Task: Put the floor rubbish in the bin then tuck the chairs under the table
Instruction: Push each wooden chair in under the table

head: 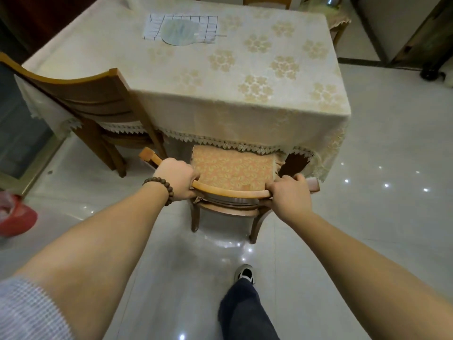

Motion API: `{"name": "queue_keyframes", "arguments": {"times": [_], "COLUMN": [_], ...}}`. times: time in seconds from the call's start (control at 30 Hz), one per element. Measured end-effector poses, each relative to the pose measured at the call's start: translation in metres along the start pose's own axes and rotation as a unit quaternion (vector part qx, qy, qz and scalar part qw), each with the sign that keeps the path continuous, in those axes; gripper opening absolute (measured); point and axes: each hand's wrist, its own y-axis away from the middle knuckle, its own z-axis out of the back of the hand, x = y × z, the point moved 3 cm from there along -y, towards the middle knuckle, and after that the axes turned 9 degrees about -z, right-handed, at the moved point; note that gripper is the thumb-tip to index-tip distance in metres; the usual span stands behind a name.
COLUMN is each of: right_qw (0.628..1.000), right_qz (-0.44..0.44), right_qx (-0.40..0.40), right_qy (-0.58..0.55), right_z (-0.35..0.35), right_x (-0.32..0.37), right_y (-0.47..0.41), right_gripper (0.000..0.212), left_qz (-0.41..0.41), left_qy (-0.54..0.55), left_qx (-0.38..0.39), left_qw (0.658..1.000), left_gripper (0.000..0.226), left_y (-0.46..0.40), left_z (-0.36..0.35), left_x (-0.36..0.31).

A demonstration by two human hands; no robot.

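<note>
Chair in both hands' grip, red bin at left.

— How were the arms held?
— Both stretched forward, forearms bare, the left hand and the right hand set well apart, backs upward.
— And the fingers?
— Curled closed on both, knuckles up; one leg stepped forward between the arms

It was a home dining room: a desk under a cream floral tablecloth filled the upper middle, wooden chairs stood against it, and glossy pale floor tiles spread to the right.
</note>
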Motion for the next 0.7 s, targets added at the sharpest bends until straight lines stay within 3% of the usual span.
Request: {"name": "queue_keyframes", "arguments": {"times": [0.2, 0.53, 0.7], "right_qw": [0.999, 0.994, 0.993], "right_qz": [0.029, 0.063, 0.055], "right_qx": [0.019, 0.071, 0.094], "right_qy": [0.009, 0.058, 0.051], "right_z": [-0.002, 0.004, 0.008], "right_x": [-0.06, -0.158, -0.178], "right_y": [-0.082, -0.199, -0.238], "right_gripper": [0.019, 0.033, 0.024], "left_qz": [0.01, 0.096, 0.115], "left_qy": [0.012, 0.069, 0.092], "left_qx": [-0.003, -0.028, -0.047], "left_qw": [1.0, 0.993, 0.988], "left_gripper": [0.039, 0.046, 0.045], "left_y": [-0.076, -0.188, -0.224], "left_z": [0.015, 0.044, 0.051], "left_x": [0.009, -0.007, -0.003]}}
